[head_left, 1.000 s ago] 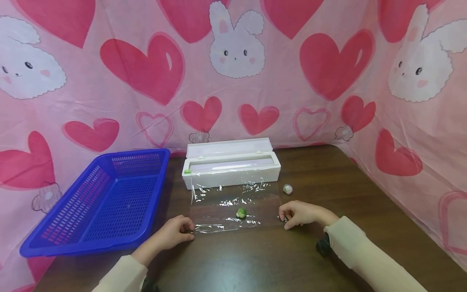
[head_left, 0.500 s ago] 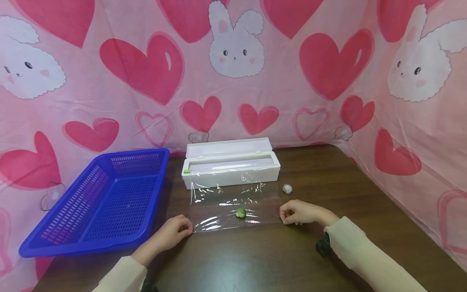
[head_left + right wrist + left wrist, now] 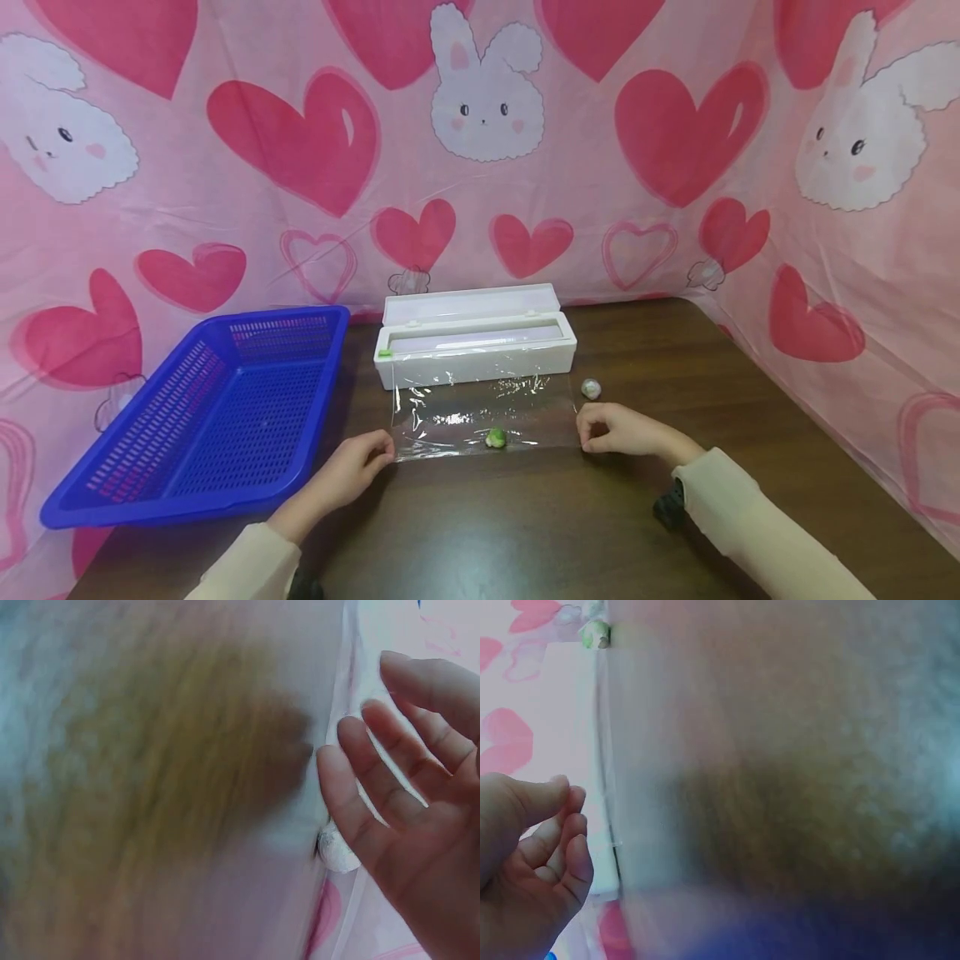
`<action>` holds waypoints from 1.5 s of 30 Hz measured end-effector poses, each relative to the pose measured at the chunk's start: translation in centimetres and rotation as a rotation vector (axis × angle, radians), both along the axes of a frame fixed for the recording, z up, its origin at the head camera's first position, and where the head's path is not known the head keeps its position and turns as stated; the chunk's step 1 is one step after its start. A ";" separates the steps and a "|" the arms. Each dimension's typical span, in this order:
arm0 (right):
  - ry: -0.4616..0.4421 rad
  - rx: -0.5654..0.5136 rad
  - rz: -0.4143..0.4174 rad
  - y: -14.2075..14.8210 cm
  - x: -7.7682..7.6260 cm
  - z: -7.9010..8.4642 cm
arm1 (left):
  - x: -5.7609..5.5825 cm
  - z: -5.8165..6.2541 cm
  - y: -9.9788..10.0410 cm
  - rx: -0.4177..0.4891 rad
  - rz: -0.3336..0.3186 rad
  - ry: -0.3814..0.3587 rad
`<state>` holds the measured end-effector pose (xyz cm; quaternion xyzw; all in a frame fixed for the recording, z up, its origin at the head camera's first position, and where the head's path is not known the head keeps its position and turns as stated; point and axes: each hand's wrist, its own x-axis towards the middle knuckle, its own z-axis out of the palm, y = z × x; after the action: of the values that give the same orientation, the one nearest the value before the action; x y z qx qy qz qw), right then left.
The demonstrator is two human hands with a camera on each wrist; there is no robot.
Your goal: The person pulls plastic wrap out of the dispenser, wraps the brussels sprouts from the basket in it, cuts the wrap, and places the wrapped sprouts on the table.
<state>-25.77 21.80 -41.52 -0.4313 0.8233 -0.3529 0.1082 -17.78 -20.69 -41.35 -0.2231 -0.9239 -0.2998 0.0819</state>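
Note:
A sheet of clear plastic wrap (image 3: 450, 404) runs from a white wrap dispenser (image 3: 480, 367) toward me, its near edge stretched between both hands. My left hand (image 3: 351, 468) pinches the near left corner between thumb and fingers. At the near right corner, my right hand (image 3: 626, 432) pinches the film, thumb and forefinger making a ring. A small green Brussels sprout (image 3: 495, 438) lies within the sheet's outline, close to its near edge. Just beyond the right hand sits a small whitish ball (image 3: 591, 388). The left wrist view shows the left hand's thumb meeting its forefinger.
A blue plastic basket (image 3: 315, 417) with slotted sides stands at the left of the brown table (image 3: 495, 533). The dispenser's lid (image 3: 472, 304) is raised at the back. A pink heart-and-rabbit cloth (image 3: 480, 183) hangs behind and to the right.
Both hands have shifted slightly away from me, bringing the wrap's near edge up to just in front of the sprout. The film's shine has changed; sprout, whitish ball, dispenser and basket stay put.

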 end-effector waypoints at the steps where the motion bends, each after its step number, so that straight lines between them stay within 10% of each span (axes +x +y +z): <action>1: -0.008 -0.005 -0.006 0.0 -0.1 0.0 | 0.0 0.0 0.0 0.004 0.006 0.011; 10: -0.097 -0.048 -0.089 0.0 -0.6 0.4 | -0.3 -0.2 0.7 0.075 0.129 -0.008; 16: -0.157 -0.083 -0.129 0.0 -1.0 0.3 | -0.6 -0.3 1.3 0.239 0.187 -0.149; 33: -0.266 -0.110 -0.056 -0.4 -1.8 -0.1 | -2.0 -1.2 1.7 0.411 0.261 -0.314; 45: -0.211 0.019 -0.122 -0.8 -2.0 -0.2 | -2.2 -1.3 2.2 0.260 0.263 -0.255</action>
<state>-27.79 20.96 -41.70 -0.3396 0.8354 -0.3945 0.1767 -19.94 -18.53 -42.63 -0.0486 -0.9014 -0.4291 0.0307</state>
